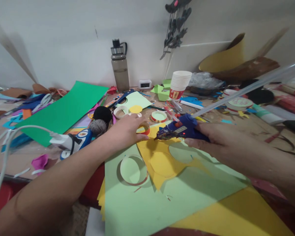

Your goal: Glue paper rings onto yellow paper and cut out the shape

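Observation:
My right hand (211, 137) is closed around a blue hot glue gun (180, 127). A long clear glue stick (238, 87) sticks out of its back, and a small red light glows on its side. The nozzle points left, just above a cut yellow paper sheet (167, 157). My left hand (127, 129) has its thumb and fingers around a small red-orange ring (144, 128) standing on that sheet, near the nozzle. Closer to me, a wider pale ring with a red edge (134, 170) rests on the light green paper (186, 203).
Behind my hands are another ring (159, 116), a yellow disc (135, 108), stacked paper cups (180, 82) and a water bottle (120, 68). Green card (68, 111), yarn balls (100, 121) and a plugged power strip (76, 142) lie left. Paper scraps and rolls crowd the right.

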`<state>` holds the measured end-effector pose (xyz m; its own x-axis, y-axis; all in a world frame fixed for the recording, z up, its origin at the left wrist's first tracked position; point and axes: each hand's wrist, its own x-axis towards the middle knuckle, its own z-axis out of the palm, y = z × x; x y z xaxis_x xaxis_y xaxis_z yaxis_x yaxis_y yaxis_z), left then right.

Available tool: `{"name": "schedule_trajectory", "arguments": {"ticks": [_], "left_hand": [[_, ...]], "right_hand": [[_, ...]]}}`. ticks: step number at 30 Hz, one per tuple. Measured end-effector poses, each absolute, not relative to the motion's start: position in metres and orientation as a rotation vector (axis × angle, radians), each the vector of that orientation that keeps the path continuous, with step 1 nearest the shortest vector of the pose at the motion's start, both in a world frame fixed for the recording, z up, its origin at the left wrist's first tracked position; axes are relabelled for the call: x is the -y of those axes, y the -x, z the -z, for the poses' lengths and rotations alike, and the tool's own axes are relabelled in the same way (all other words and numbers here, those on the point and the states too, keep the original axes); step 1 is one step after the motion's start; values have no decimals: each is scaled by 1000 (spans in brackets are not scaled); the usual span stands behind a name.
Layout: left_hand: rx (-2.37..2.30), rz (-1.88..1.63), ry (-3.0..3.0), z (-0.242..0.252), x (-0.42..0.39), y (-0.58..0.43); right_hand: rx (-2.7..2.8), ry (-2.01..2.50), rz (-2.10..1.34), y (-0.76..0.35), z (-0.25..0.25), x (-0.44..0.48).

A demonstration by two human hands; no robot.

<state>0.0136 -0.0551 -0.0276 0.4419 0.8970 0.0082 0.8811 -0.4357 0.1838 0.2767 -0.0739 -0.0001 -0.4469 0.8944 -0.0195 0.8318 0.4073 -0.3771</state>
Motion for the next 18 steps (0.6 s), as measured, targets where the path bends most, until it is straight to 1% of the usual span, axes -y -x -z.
{"name": "schedule_trajectory", "arguments": {"ticks": [10,18], "left_hand": [[-1583,-156,-2534,25,59,-15],[-1594,20,-2471,7,64,-13]], "right_hand": [[2454,1515,-511,-273,4,72],[2458,1565,-510,-270,9,69]]}}
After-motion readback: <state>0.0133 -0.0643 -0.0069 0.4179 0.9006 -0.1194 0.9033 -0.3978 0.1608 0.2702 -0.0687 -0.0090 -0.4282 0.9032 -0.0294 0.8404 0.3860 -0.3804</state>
